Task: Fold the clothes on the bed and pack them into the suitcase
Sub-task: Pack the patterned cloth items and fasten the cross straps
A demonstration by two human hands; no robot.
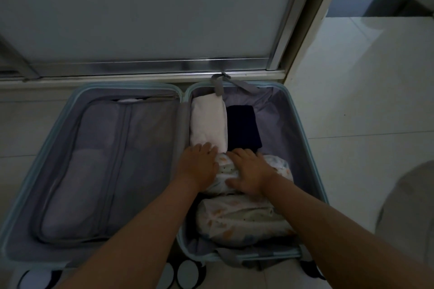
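Two halves to go through, starting from the left. In the left half of the open suitcase (129, 85), only a zipped mesh divider (101, 159), closed flat. Then, in the right half, a folded white garment (207, 119) and a folded dark navy garment (244, 124) side by side at the far end, probably to fill the width. Just before them, touching both, the printed bundle (279, 166). Pressed at its left end by the left hand (198, 164), fingers straight and together, tips reaching the white piece. Pressed on top by the right hand (249, 171), fingers spread apart, clamped on nothing. Likely flattening, to save room. Nearer, a second printed bundle (242, 218), already packed.
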